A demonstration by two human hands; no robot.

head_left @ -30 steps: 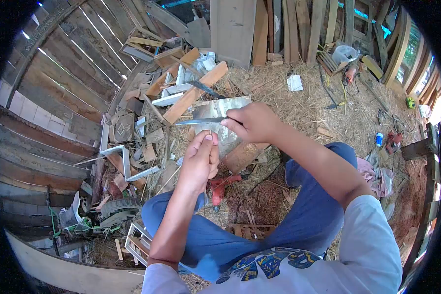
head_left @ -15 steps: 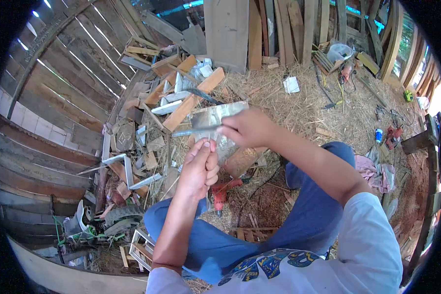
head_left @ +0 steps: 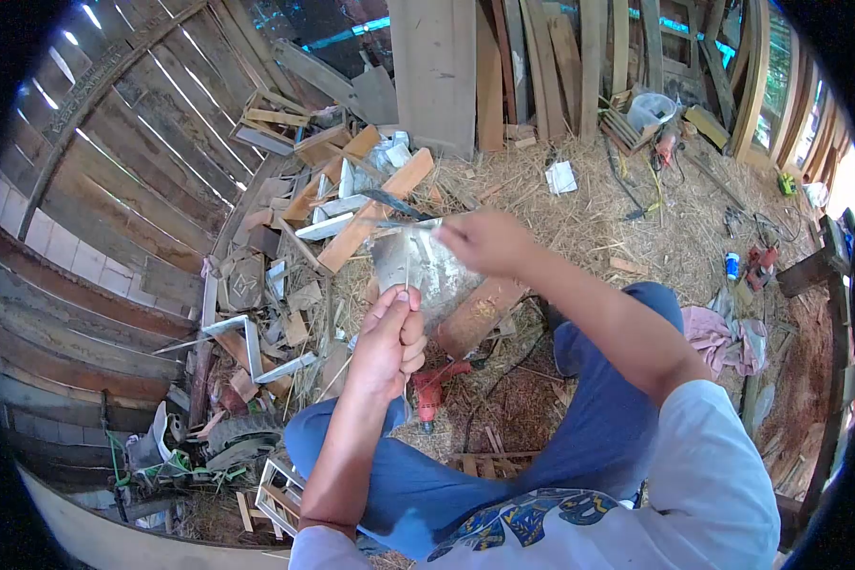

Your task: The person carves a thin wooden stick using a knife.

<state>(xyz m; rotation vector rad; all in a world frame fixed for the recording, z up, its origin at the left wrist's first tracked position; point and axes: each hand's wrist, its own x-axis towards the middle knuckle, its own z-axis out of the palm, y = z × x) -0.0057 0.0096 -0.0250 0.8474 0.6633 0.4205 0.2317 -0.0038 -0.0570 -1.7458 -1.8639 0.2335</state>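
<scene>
Stick pokes up from left hand, pinched between thumb and curled fingers. Blurred knife juts out of right hand's closed grip near stick's top; can't tell if touching.

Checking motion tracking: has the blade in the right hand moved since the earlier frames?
Yes. The blade, blurred now, has shifted away from the person's body, farther from the red drill.

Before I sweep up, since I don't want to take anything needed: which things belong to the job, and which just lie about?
In use: thin stick, in the left hand; knife, motion-blurred, in the right hand.
Apparently lying about: red drill, white paper, pink cloth, blue can.
</scene>
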